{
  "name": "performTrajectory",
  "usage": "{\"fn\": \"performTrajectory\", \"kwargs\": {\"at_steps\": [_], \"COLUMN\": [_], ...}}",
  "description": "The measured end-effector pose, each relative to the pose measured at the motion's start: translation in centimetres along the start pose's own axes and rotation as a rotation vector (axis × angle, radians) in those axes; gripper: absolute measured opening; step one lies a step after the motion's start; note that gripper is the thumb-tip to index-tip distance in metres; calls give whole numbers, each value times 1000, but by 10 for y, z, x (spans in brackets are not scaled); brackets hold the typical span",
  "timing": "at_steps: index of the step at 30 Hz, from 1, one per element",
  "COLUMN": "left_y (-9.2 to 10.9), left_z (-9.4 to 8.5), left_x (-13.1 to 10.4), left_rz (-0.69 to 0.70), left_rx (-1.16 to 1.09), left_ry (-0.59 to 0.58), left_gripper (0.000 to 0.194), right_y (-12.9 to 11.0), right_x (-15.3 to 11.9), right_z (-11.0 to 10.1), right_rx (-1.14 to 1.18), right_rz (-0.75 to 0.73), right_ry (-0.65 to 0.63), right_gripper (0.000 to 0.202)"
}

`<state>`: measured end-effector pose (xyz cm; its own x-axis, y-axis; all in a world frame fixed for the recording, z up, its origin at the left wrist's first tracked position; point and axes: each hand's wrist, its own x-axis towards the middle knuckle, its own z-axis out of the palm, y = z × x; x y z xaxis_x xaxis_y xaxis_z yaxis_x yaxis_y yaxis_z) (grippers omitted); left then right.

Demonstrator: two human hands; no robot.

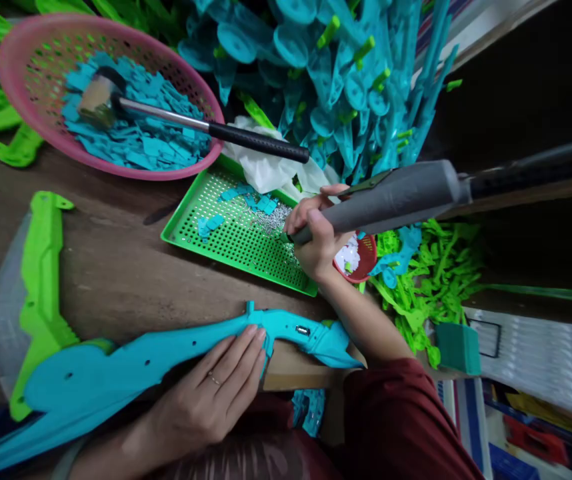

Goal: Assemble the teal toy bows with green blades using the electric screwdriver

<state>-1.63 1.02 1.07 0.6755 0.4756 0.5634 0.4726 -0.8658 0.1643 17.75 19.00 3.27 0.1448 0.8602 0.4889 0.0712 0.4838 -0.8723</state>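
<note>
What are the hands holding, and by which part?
The right hand holds the gray tool near its tip. The left hand lies on the blue piece; any grip underneath is hidden.

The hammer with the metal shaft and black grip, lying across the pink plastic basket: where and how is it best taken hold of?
Probably by the straight black grip, from the picture's right: this end juts past the pink basket's rim, while the hammer head lies on loose blue plastic pieces.
</note>
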Motion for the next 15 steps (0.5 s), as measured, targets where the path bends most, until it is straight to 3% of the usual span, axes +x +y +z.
{"fn": "performTrajectory", "kwargs": {"at_steps": [11, 15], "left_y": [7, 6], "left_z": [1, 3], "left_x": [-4, -5], "left_rz": [-17, -3], "left_rx": [47, 64], "left_ry": [22, 25], "left_gripper": [37, 38], "right_y": [4, -20], "right_x": [-1, 5], "right_z": [3, 7], "right_rx": [-26, -40], "right_rz": [57, 49], "right_ry": [36, 66], "right_gripper": [44, 41]}}
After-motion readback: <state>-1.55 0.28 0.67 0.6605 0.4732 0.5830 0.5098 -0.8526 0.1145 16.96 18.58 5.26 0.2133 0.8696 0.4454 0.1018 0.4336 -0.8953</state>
